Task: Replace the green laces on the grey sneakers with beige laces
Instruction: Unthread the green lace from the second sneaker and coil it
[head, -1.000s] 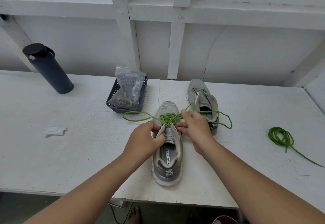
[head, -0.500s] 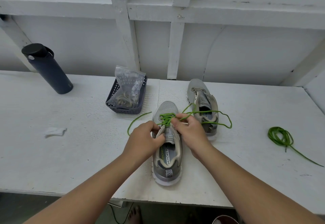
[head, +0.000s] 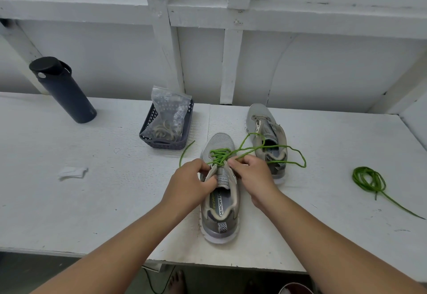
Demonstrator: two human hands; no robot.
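A grey sneaker (head: 219,210) lies toe-away on the white table, a green lace (head: 254,148) still threaded through its front eyelets. My left hand (head: 189,182) grips the sneaker's left eyelet flap and tongue. My right hand (head: 251,171) pinches the green lace at the right eyelets; its loose ends trail right over the second grey sneaker (head: 265,132), which has no lace. A removed green lace (head: 369,178) lies coiled at the right. A clear bag of beige laces (head: 168,118) stands in a dark basket (head: 161,143).
A dark bottle (head: 62,88) stands at the back left. A scrap of white paper (head: 72,172) lies on the left of the table (head: 92,201). A white framed wall rises behind. The table's front edge runs just under my forearms.
The left end of the green lace has been drawn in toward the shoe and now lies shorter. My right hand has shifted left and down to the eyelets.
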